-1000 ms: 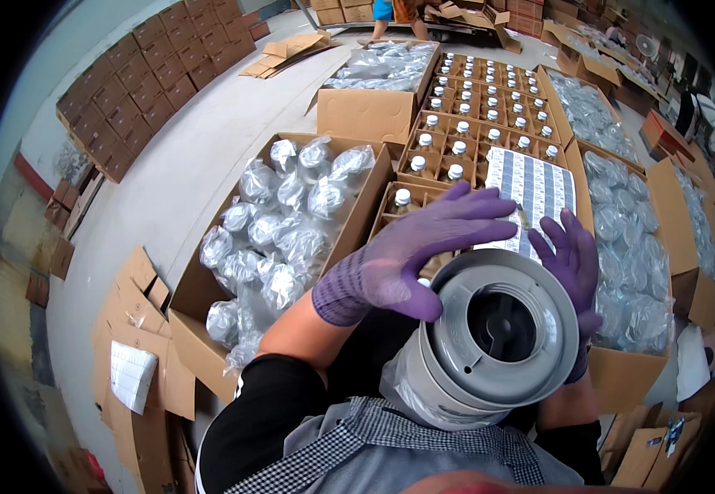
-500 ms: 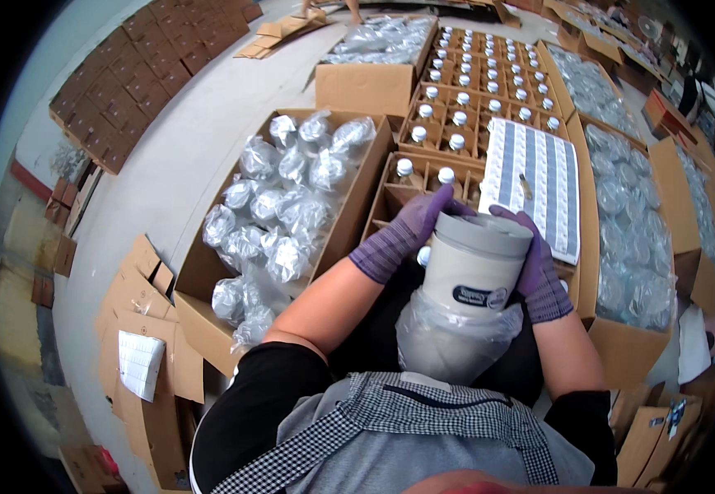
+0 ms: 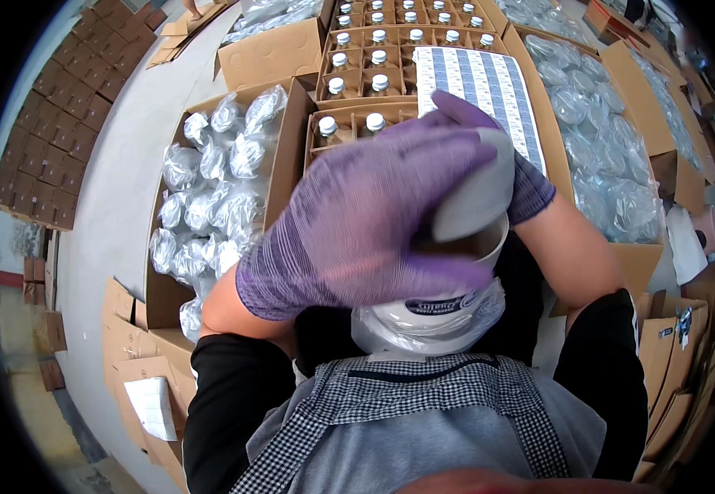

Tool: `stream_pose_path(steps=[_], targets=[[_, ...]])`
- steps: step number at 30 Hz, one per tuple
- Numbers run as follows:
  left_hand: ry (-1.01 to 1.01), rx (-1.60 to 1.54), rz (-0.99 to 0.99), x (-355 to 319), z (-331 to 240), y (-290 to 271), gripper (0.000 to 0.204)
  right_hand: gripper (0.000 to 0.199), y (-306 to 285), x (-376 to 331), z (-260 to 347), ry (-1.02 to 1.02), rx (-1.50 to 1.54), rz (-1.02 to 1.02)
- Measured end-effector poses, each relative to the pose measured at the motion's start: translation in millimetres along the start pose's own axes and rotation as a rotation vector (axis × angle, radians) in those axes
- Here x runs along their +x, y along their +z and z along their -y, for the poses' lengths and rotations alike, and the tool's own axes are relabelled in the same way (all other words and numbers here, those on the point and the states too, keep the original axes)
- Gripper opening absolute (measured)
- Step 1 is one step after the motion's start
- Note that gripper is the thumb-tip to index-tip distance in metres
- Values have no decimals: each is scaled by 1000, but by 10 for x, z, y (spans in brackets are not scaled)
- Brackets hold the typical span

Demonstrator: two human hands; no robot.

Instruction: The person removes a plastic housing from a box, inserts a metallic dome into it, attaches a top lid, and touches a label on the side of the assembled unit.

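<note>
left hand (image 3: 357, 222): bumpy purple rubber glove | tub (image 3: 473, 247): smooth white plastic, under the hand | bag (image 3: 423, 325): shiny clear plastic | boxes (image 3: 271, 53): matt brown cardboard

My left hand (image 3: 357, 222), in a purple glove, spreads flat, fingers pointing right, close to my chest. My right hand (image 3: 522, 177), gloved too, curls in from the right, mostly hidden.

Hidden behind the gloves

The left hand (image 3: 357, 226), in a purple glove, spreads across the white tub (image 3: 436, 309) and covers most of its rim and inside; its clear bag (image 3: 374, 329) shows only below. The right hand (image 3: 522, 185) is mostly behind the grey lid (image 3: 477, 198), fingers unseen. The label sheet (image 3: 481, 82) has its near edge covered, print too small to tell. The far cartons (image 3: 621, 16) are cut by the rim.
</note>
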State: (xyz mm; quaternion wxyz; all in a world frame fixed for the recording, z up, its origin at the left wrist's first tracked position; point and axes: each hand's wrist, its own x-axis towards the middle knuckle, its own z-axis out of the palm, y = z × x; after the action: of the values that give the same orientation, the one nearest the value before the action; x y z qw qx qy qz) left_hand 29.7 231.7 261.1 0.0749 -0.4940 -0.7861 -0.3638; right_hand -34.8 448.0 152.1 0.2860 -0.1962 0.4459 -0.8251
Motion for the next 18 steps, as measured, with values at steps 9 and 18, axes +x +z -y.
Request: stream_pose_path(steps=[9, 18], targets=[[-813, -865, -468, 171, 1832, 135, 46, 79, -319, 382, 107, -721, -1503, -497], [-301, -325, -504, 84, 1392, 765, 61, 58, -110, 509, -52, 64, -100, -539]])
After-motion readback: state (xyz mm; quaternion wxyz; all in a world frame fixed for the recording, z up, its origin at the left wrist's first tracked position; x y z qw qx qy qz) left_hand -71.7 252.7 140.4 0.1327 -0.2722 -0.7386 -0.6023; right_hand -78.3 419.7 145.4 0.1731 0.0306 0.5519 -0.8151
